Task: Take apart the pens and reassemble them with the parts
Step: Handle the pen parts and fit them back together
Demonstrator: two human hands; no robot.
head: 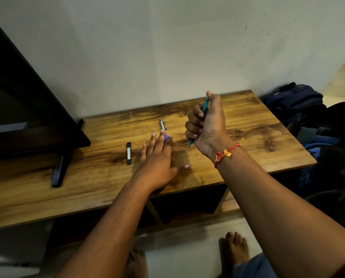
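Head view, 1 frame.

Item 1: teal pen point(204, 106). We see it held upright in the right hand point(204, 127), which is raised above the wooden table point(247, 121). The fingers are curled into a fist around the barrel, the thumb sits over the top end, and the tip pokes out below the palm. A red and yellow thread bracelet point(223, 154) circles that wrist.

Item 2: grey and blue pen point(163, 128). It lies on the tabletop pointing away from us, its near end hidden under the left hand point(157, 155). That hand lies flat and palm down, fingers spread and thumb out to the side; its longest fingers reach the blue grip. It pinches nothing yet.

Item 3: small black stick-shaped device point(129, 153), lying just left of the left hand, apart from it.

Item 4: dark screen on a stand point(59, 171), far left.

Both pens look whole, so we judge disassembly not yet begun. The step in hand is gathering. The next move calls for the left fingers to close on the grey pen, or to steady the teal barrel for twisting.
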